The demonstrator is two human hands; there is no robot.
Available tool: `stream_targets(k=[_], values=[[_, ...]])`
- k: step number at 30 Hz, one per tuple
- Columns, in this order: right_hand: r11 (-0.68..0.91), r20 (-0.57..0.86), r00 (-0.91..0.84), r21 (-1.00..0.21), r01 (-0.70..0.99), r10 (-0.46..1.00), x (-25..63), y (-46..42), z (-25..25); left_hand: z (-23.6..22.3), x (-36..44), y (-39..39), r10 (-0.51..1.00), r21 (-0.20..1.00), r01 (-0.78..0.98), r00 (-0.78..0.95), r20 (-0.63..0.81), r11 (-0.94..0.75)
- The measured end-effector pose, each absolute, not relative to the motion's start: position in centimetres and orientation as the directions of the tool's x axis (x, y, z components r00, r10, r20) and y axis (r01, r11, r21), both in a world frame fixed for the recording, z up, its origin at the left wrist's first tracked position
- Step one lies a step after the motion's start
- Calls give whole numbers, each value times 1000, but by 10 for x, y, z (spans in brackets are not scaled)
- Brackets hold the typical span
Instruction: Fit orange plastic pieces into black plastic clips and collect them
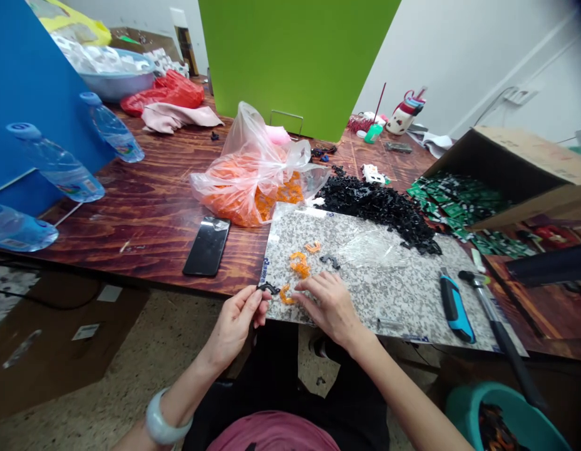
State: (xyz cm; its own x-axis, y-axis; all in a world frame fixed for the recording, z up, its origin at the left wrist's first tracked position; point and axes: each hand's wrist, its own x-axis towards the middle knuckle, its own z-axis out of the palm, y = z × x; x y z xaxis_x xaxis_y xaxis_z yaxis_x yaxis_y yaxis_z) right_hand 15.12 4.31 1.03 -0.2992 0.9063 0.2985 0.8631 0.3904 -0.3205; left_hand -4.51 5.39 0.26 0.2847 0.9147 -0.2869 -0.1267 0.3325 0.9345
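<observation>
My left hand (236,322) pinches a small black plastic clip (268,288) at the near edge of a speckled granite slab (389,288). My right hand (329,305) rests on the slab with its fingers curled down on a small orange plastic piece (285,295). A few more orange pieces (300,265) and one black clip (330,260) lie just beyond my fingers. A heap of black clips (379,210) covers the slab's far edge. A clear plastic bag of orange pieces (253,178) stands at the slab's far left.
A black phone (207,245) lies on the wooden table left of the slab. A blue utility knife (454,308) and a hammer (497,329) lie at right. Water bottles (60,169) lie at left. An open cardboard box (511,175) spills green packets. A teal bucket (506,419) stands below.
</observation>
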Motion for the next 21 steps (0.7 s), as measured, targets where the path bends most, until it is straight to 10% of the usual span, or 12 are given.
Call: stream_targets(k=[13, 21], values=[[465, 170, -443, -127, 876, 880, 147, 63, 13, 9, -48, 51, 901, 924, -122, 298, -315, 363], [327, 367, -106, -614, 718, 924, 139, 32, 39, 9, -44, 49, 896, 966, -32, 383, -226, 257]])
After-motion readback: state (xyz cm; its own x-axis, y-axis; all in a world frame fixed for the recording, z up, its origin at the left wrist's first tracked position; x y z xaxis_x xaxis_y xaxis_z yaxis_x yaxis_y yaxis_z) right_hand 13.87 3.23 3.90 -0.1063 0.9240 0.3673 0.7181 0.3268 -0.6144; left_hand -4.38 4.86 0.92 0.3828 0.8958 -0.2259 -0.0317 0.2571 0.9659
